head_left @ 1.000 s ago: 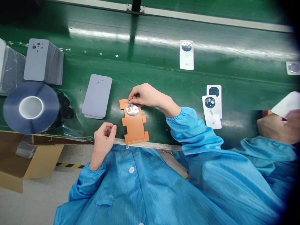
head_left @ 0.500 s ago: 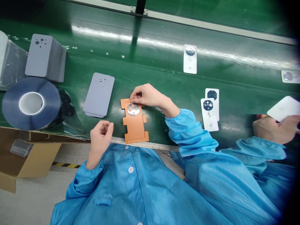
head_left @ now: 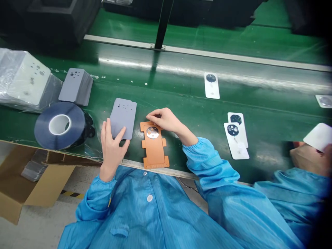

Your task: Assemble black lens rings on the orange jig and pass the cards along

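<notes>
My left hand is open, its spread fingers at the lower edge of a small pile of grey plates with small holes. Just right of that pile, an orange fixture with side tabs lies near the table's front edge. A shiny round piece with holes sits in its upper part. Over the fixture's top edge is my right hand, thumb and index finger brought close together; whether anything is between the fingertips is too small to tell.
At the left are a tape roll, a tall grey stack and a wrapped stack. White plates lie to the right. A co-worker's hand is beside a white plate. An open carton stands below the left edge.
My left hand has opened from a closed pose and reached to the grey pile. My right hand remains at the fixture's top. The camera view has shifted, showing more of the table's far side.
</notes>
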The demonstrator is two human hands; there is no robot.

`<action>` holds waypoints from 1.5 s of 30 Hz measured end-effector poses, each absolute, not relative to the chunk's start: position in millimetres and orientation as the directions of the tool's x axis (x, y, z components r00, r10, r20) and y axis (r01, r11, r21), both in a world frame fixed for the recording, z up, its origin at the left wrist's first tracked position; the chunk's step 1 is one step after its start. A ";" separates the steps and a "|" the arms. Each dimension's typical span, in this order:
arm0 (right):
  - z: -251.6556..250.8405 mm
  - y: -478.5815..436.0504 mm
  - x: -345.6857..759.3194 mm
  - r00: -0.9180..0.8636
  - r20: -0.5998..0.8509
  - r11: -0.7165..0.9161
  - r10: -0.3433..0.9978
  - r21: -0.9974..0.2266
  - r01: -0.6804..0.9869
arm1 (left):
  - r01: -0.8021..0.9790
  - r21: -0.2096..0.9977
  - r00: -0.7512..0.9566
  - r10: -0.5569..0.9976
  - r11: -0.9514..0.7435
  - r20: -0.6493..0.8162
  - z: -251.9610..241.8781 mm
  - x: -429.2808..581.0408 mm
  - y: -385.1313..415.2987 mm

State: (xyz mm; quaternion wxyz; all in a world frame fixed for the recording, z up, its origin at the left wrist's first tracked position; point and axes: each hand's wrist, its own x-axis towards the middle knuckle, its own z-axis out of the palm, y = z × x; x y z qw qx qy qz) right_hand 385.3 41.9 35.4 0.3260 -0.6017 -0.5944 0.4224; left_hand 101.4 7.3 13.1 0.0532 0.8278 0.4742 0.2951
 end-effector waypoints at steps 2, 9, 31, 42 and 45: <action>34.8 43.7 379.3 -0.037 -0.200 -0.179 0.979 -0.935 0.307 | 0.731 0.380 0.361 0.794 -0.567 0.489 12.7 103.6 2.4; 39.6 51.8 366.1 -0.070 -0.295 -0.303 0.953 -0.938 -0.171 | 0.563 0.316 0.486 0.615 -0.763 0.621 19.0 129.4 -18.6; 24.6 -30.4 397.3 -0.040 0.022 0.039 0.999 -0.874 0.485 | 0.448 0.416 0.711 0.597 -0.792 0.371 -20.8 138.8 -80.1; 3.0 -24.6 397.2 -0.198 0.117 0.228 0.973 -0.594 0.772 | 0.394 0.466 0.748 0.571 -0.792 0.339 -26.3 135.1 -78.6; 1.5 -32.2 390.4 -0.178 0.101 0.205 0.979 -0.515 0.832 | 0.390 0.465 0.750 0.567 -0.794 0.340 -27.1 135.3 -78.4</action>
